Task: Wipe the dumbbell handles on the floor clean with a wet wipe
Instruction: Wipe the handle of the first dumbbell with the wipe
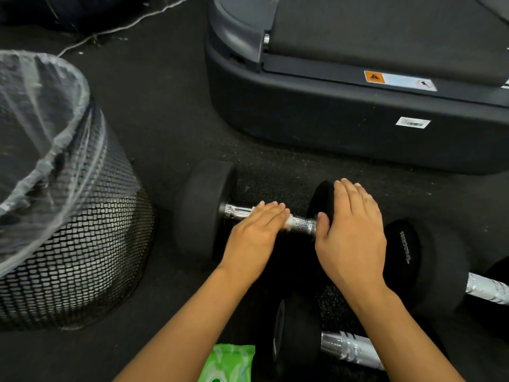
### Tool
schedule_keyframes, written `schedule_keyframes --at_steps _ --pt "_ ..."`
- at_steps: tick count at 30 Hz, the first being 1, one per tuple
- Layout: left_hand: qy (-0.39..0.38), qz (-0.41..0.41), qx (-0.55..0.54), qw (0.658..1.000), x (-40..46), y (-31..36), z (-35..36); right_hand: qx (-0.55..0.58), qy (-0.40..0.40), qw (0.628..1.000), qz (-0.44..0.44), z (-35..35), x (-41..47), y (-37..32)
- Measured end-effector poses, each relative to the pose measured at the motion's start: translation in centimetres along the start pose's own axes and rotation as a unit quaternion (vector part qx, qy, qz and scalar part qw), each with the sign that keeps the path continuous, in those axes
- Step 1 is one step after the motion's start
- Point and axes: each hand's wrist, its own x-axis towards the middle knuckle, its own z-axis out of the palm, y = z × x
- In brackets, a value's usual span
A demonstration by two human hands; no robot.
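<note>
A black dumbbell [203, 208] lies on the dark floor with its chrome handle [239, 211] running left to right. My left hand [253, 238] lies flat over the handle's middle, fingers straight, pressing a white wet wipe [289, 221] whose edge peeks out under the fingertips. My right hand [352, 232] rests with straight fingers on the dumbbell's right head [322, 194]. Two more dumbbells lie nearby: one at the right [429, 266] and one at the bottom [297, 334], both with chrome handles.
A black mesh waste bin [82, 244] with a clear liner stands at the left. A green wet wipe pack [231, 365] lies at the bottom edge between my arms. A treadmill base [344, 117] fills the upper right. A white cable [118, 28] runs across the floor behind.
</note>
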Motion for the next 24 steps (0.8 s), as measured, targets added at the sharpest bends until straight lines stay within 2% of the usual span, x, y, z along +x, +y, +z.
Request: schedule_keyframes --at_steps 4,9,13,18,21,24 --pt "-0.012 -0.053 0.005 0.999 0.3 -0.8 -0.8 0.003 0.0 1.0 -0.004 -0.1 0.2 0.1" --pt "-0.031 0.015 -0.014 0.999 0.4 -0.1 -0.6 0.002 0.008 1.0 -0.003 0.0 -0.1 0.0" --pt "-0.042 -0.057 0.0 0.997 0.2 -0.7 -1.4 -0.002 0.002 1.0 -0.007 -0.1 0.0 0.0" --pt "-0.15 -0.067 -0.005 0.986 3.0 0.2 -1.7 -0.002 0.0 1.0 -0.003 0.0 0.1 0.1" --pt "-0.129 -0.091 0.009 0.987 2.4 -0.4 -2.1 -0.002 -0.005 1.0 -0.006 -0.1 0.2 0.1" --pt "-0.138 -0.068 -0.021 0.988 2.6 0.7 -2.0 -0.003 0.0 1.0 -0.005 0.0 0.0 0.1"
